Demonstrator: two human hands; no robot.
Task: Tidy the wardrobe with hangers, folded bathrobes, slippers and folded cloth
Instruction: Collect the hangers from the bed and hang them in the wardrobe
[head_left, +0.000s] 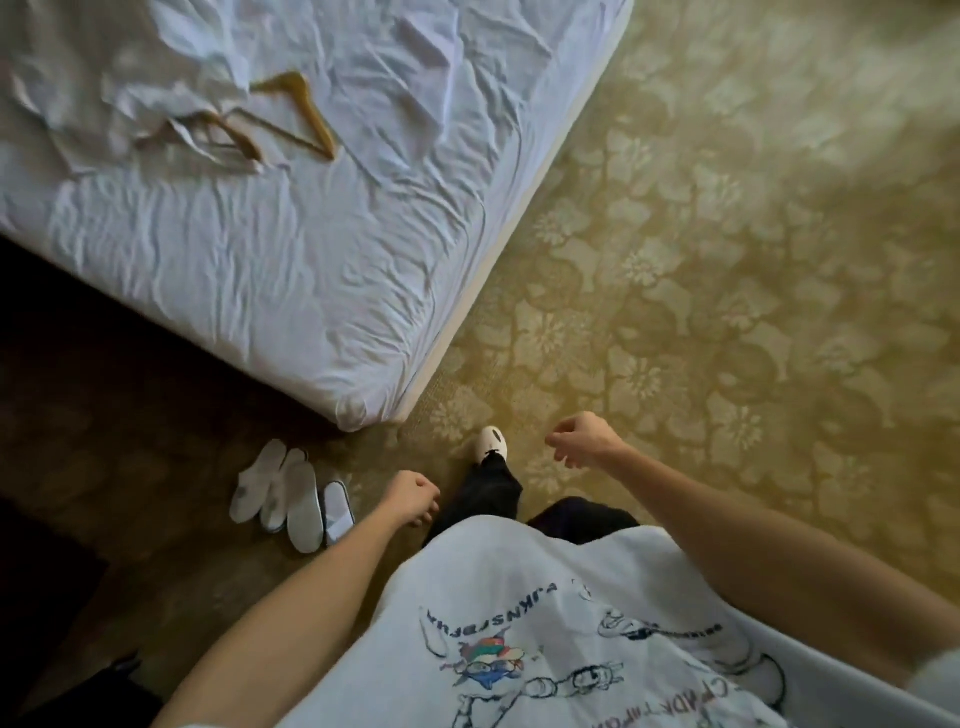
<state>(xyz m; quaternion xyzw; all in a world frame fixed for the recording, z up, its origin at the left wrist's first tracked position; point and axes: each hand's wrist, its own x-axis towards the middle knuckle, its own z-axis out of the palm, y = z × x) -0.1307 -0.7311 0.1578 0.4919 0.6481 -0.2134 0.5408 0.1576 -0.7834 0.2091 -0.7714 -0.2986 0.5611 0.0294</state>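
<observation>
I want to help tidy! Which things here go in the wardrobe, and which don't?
For the wardrobe:
wooden hangers
white slippers
crumpled white cloth

Not part of it:
bed
flowery carpet

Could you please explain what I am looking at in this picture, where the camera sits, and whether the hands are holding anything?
There is no machine here: a person wears a wide-angle camera on the head, looking forward and down, so you see their own arms, a printed white T-shirt and one shoe on the patterned carpet. The left hand and the right hand are both loosely curled and hold nothing. At the upper left is the corner of a bed with a wrinkled white sheet. On it lie wooden hangers, one partly tangled in a rumpled white cloth. On the floor beside the bed corner, near the left hand, is a small cluster of white slippers. No wardrobe is in view.
</observation>
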